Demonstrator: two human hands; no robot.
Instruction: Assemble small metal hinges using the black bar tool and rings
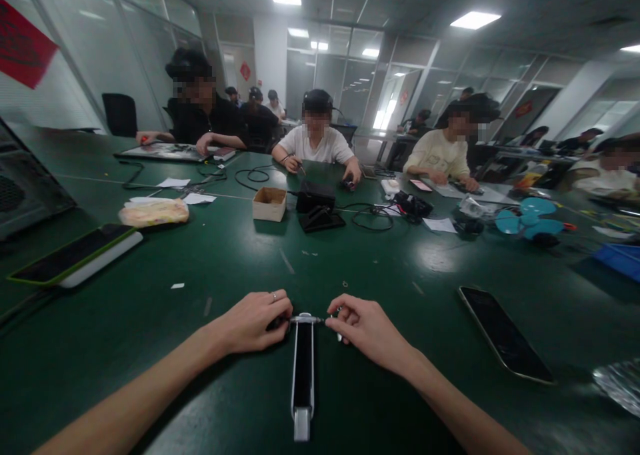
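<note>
Left hand: the left end of a thin metallic crossbar is held by the left hand, with thumb and forefinger curled in around it
Right hand: the right hand is held by the bar's right end, thumb and forefinger tips close to each other; whether they are clamped on it cannot be told
Silvery piece: a small silvery piece is seen at the right hand's curled fingers, below the thumb; its grip is unclear
Narrow frame: a white-edged narrow frame with a dark middle is placed between both hands' fingers, crossed by the bar at its far end and extended toward the wearer
End block: a pale block is set at the frame's near end, well below the fingers
Ring: a tiny ring is seen on the green table, just beyond the right fingers
Smartphone: a dark-screened smartphone is laid well to the right of the right fingers
Box: an open box is placed far beyond the left fingers
</note>
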